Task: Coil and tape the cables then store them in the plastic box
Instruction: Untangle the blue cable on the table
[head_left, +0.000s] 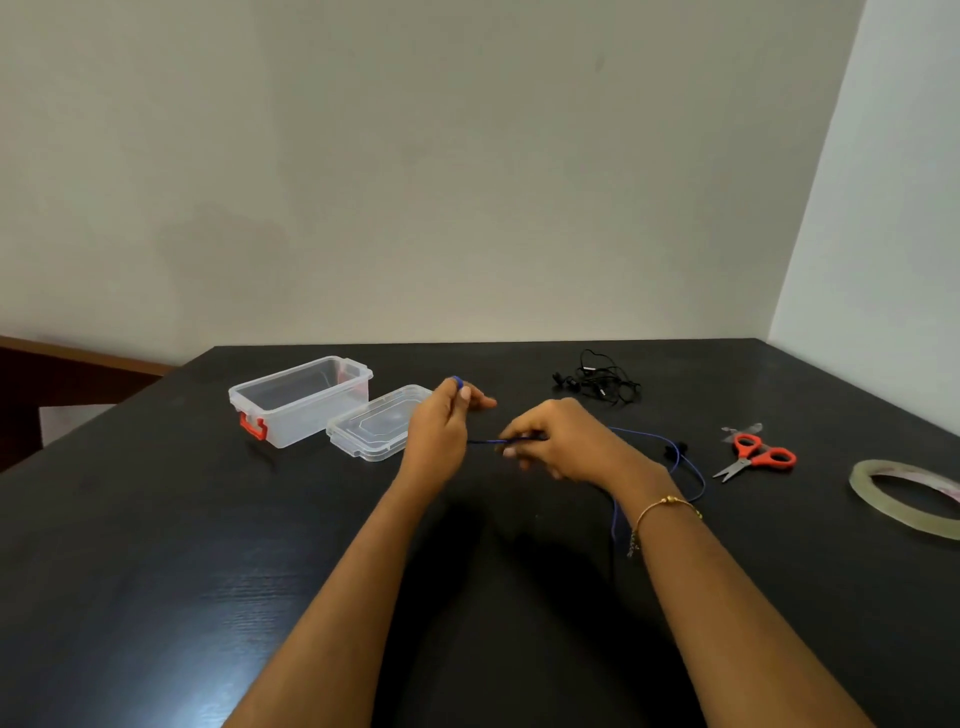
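Blue cable (691, 467) stretched taut between both hands above bench (156, 571), slack trailing right of right hand (561, 441). Left hand (441, 431) fingers curled round blue end; right fingers (511, 439) pinching strand. Plastic box (301, 400) left of left fingers, open, nothing visible inside; lid (379, 423) beside it, just left of left hand. Black cable (597, 384) tangled beyond right fingers. Scissors (753, 454), tape roll (904, 496) farther right.

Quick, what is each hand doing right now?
Left hand: holds one end of the blue cable, fingers curled round it.
Right hand: pinches the same cable further along.
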